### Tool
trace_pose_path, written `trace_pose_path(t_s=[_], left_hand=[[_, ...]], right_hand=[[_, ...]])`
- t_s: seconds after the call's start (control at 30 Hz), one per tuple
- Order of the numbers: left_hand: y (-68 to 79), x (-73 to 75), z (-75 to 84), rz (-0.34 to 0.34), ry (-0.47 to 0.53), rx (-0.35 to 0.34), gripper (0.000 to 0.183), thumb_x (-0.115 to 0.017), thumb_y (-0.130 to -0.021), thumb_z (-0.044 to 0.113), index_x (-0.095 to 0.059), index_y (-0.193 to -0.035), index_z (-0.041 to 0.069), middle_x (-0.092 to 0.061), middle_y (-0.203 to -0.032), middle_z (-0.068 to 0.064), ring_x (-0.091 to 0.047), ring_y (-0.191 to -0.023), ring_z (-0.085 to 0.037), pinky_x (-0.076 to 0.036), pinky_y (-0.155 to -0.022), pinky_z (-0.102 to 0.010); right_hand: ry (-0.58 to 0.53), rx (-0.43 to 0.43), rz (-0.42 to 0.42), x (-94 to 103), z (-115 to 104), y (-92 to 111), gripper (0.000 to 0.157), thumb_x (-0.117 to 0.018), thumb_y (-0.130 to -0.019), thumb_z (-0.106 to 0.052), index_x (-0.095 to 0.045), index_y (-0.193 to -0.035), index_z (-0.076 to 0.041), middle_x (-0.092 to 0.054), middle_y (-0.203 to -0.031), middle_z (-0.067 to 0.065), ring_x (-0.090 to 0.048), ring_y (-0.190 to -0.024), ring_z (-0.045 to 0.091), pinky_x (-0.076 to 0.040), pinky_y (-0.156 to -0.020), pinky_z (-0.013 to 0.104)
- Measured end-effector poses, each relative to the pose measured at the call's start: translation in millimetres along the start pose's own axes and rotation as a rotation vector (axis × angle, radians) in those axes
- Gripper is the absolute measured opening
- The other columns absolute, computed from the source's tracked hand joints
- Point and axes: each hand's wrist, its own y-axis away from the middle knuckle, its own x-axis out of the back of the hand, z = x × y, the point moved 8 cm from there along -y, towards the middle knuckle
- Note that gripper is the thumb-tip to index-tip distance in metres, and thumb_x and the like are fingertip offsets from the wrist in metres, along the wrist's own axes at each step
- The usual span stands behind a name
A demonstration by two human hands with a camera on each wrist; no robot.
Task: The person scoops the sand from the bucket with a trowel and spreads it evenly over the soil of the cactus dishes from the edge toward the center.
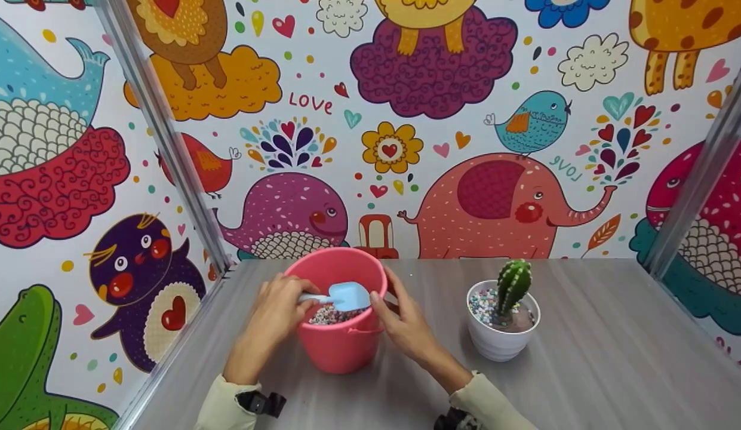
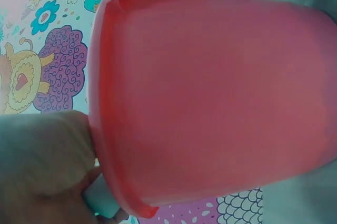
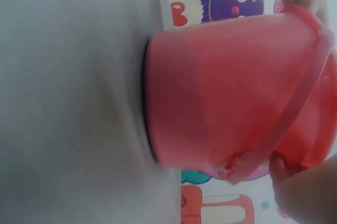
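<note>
A pink bucket (image 1: 340, 349) stands on the table, with small multicoloured pebbles (image 1: 334, 315) low inside it. Over its mouth my left hand (image 1: 274, 316) grips the handle of a light blue toy shovel (image 1: 349, 297), whose blade points right and shows plain blue. In the left wrist view, my left hand (image 2: 47, 166) lies against the bucket's rim, with part of the shovel handle (image 2: 102, 197) showing. My right hand (image 1: 409, 325) holds the bucket's right rim, thumb toward the front and fingers behind. The bucket's handle (image 3: 295, 110) hangs down its side in the right wrist view.
To the right of the bucket, a white pot (image 1: 498, 346) holds a green cactus (image 1: 514, 286) with coloured pebbles around it. The grey wood-grain table (image 1: 603, 358) runs back to walls covered in cartoon animals, with metal posts (image 1: 167, 137) at the corners.
</note>
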Motion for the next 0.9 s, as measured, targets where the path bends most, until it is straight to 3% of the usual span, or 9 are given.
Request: trace_pose_path(t_s=[0.2,0.4,0.53,0.63,0.9], left_hand=[[-4.8,-2.0,1.8,-0.041,-0.03,0.014,0.01,-0.089,-0.088,0.008,-0.086,-0.097,0.01,-0.081,-0.096,-0.003,-0.062,-0.098,-0.029,-0.047,-0.095,-0.054],[-4.7,5.0,21.5,0.052,-0.306,-0.041,0.013,-0.089,-0.079,-0.001,-0.078,-0.085,0.004,-0.075,-0.084,-0.013,-0.062,-0.092,-0.033,-0.05,-0.082,-0.051],[-5.3,6.4,32.0,0.067,-0.43,-0.044,0.014,-0.078,-0.085,-0.008,-0.078,-0.087,0.006,-0.076,-0.084,-0.014,-0.067,-0.092,-0.035,-0.049,-0.081,-0.052],[-8.9,3.8,31.8,0.018,-0.461,-0.008,0.018,-0.072,-0.089,-0.01,-0.08,-0.089,0.006,-0.077,-0.085,-0.014,-0.069,-0.091,-0.036,-0.052,-0.082,-0.053],[-19.8,-14.7,26.1,-0.198,-0.524,0.073,0.013,-0.079,-0.088,-0.002,-0.082,-0.097,0.007,-0.079,-0.091,-0.013,-0.073,-0.089,-0.035,-0.06,-0.089,-0.051]], right_hand=[[-0.005,-0.019,-0.01,-2.1,-4,-2,0.079,-0.064,-0.11,-0.034,-0.021,-0.174,-0.019,-0.035,-0.176,0.012,-0.046,-0.156,0.04,-0.05,-0.118,0.051],[-0.019,-0.06,-0.033,-5.7,-4,-1,0.078,-0.058,-0.112,-0.032,-0.013,-0.175,-0.022,-0.029,-0.179,0.015,-0.047,-0.153,0.048,-0.054,-0.11,0.051],[-0.013,-0.064,-0.031,-8.7,-5,-1,0.078,-0.058,-0.112,-0.032,-0.013,-0.175,-0.022,-0.028,-0.179,0.015,-0.045,-0.154,0.049,-0.054,-0.11,0.053],[-0.01,-0.059,-0.023,-9.8,-5,-2,0.078,-0.058,-0.112,-0.032,-0.014,-0.175,-0.021,-0.03,-0.178,0.016,-0.046,-0.154,0.049,-0.054,-0.11,0.053],[-0.022,-0.054,0.011,-8.3,-3,-1,0.077,-0.059,-0.112,-0.03,-0.016,-0.175,-0.02,-0.032,-0.177,0.017,-0.046,-0.154,0.049,-0.054,-0.11,0.052]])
